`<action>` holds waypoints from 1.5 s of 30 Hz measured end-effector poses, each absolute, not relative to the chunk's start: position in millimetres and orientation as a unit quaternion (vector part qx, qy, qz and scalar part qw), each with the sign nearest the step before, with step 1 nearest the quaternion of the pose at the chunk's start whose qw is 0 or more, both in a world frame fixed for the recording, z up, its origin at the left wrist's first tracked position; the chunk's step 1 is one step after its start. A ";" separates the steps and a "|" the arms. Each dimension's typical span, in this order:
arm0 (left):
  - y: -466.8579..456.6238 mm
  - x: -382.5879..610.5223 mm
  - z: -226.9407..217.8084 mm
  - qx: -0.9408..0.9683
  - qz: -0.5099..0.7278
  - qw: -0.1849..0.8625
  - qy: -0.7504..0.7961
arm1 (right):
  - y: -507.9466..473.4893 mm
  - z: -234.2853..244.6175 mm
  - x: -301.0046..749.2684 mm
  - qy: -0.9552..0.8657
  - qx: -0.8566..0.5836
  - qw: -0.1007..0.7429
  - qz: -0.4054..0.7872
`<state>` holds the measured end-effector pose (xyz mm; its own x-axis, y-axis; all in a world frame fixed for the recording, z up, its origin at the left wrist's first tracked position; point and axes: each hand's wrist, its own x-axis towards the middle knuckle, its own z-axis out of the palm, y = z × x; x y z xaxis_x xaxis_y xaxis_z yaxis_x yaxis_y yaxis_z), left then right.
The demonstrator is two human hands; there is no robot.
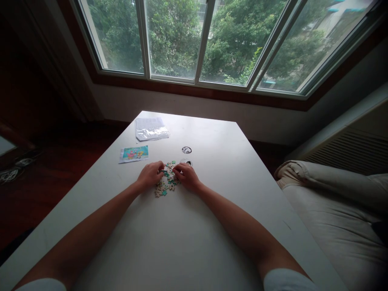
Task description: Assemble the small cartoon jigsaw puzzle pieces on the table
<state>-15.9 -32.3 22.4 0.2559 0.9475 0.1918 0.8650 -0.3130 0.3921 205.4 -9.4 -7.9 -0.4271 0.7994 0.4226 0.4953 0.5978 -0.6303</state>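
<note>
A small heap of jigsaw pieces, pale wood with teal patches, lies on the white table. My left hand rests on the heap's left side with fingers curled and pinched on a piece. My right hand sits on the right side, its fingers also pinched together on a piece. The two hands' fingertips nearly meet over the heap. The pieces under the hands are hidden.
A colourful picture card lies to the left of the hands. Behind it lies a clear plastic bag on paper. Two small round lids sit just beyond the heap. A pale sofa stands at the right. Windows fill the far wall.
</note>
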 end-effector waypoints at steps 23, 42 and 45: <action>-37.0 -3.1 23.3 0.805 0.320 0.193 0.461 | -8.1 -9.5 205.6 -0.816 -0.398 0.372 0.194; -3.1 -42.6 -6.5 0.684 0.384 0.183 0.593 | -64.2 15.9 178.2 -0.940 -0.286 0.181 0.043; -3.8 -40.9 -7.4 0.687 0.375 0.181 0.595 | -59.0 12.6 177.7 -0.942 -0.284 0.174 0.031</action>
